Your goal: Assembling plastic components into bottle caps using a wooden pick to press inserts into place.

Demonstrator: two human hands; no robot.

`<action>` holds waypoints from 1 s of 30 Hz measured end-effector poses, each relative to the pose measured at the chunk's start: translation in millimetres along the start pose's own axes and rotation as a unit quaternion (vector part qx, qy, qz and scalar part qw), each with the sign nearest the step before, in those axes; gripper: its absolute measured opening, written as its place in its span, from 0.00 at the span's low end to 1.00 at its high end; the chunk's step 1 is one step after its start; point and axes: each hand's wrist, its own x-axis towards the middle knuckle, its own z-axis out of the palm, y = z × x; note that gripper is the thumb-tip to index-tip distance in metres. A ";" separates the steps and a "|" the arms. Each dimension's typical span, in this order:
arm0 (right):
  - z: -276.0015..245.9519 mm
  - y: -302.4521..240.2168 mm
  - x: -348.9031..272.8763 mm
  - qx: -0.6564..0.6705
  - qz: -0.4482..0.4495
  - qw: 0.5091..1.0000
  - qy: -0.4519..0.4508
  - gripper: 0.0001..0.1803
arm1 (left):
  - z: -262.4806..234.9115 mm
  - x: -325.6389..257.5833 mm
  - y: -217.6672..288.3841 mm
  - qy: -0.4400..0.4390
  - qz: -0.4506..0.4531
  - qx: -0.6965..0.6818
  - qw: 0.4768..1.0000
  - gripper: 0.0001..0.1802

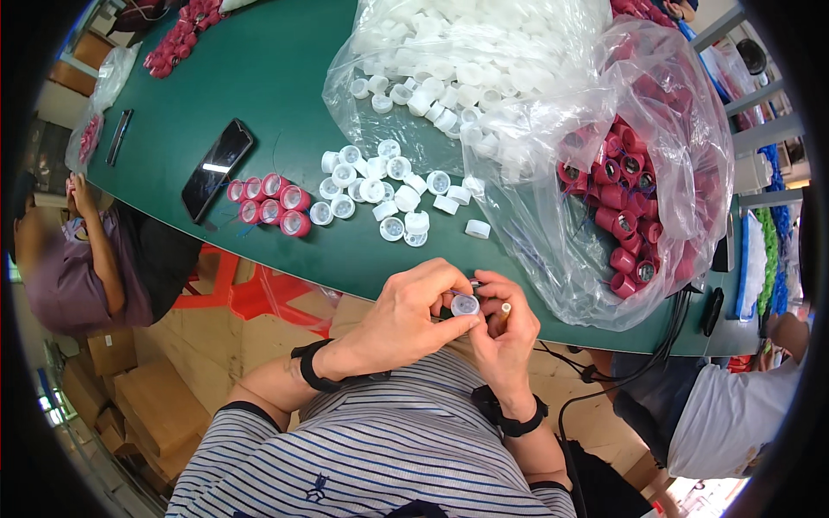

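Note:
Just off the table's near edge, both my hands meet at one translucent white plastic cap [465, 306], its round side with a ring facing up. My left hand [406, 309] is closed, thumb and fingers pinching the cap from the left. My right hand [508, 332] is closed too, its thumb against the cap's lower right. A slim stick with a pale tip [505, 309] pokes out between the right fingers. A small dark piece shows behind the cap, too hidden to name. Loose white caps [376, 190] lie on the green table [294, 86] beyond my hands.
Several red cylindrical parts [270, 210] stand in rows beside a black phone [216, 168]. A clear bag spills white caps [449, 78]; another holds red parts [626, 207]. Black cables [669, 332] hang over the right edge. Other people sit at left and right.

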 end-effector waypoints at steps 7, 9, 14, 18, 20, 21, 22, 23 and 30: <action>-1.0 1.8 2.0 0.000 -0.013 1.000 -0.026 0.22 | 5.2 7.7 -5.7 0.021 0.090 0.041 0.995 0.14; -2.3 0.5 2.3 -0.009 -0.012 1.000 -0.027 0.23 | 5.4 10.9 -7.6 0.023 0.135 0.093 0.986 0.14; -3.7 4.1 2.4 -0.008 -0.012 1.000 -0.024 0.22 | 4.8 10.4 -2.9 0.014 0.112 0.065 0.991 0.15; -0.6 11.0 0.5 0.031 -0.017 0.999 -0.008 0.21 | 11.0 9.2 -6.0 0.048 0.135 0.076 0.987 0.14; -0.3 10.2 0.0 0.037 -0.013 0.999 -0.004 0.21 | 13.6 10.4 -5.9 0.064 0.144 0.080 0.984 0.13; -0.7 8.9 -0.2 0.034 0.001 0.999 -0.005 0.20 | 14.9 10.9 -6.0 0.079 0.150 0.085 0.982 0.11; -1.2 7.8 -0.3 0.032 0.015 0.999 -0.005 0.20 | 15.9 11.2 -5.9 0.081 0.151 0.084 0.982 0.11; -1.6 7.1 -0.3 0.030 0.014 0.999 -0.007 0.20 | 16.9 11.4 -5.7 0.088 0.144 0.087 0.982 0.10; -1.8 4.7 1.4 0.002 0.005 1.000 -0.008 0.20 | 25.8 13.5 -11.9 0.122 0.155 0.095 0.976 0.04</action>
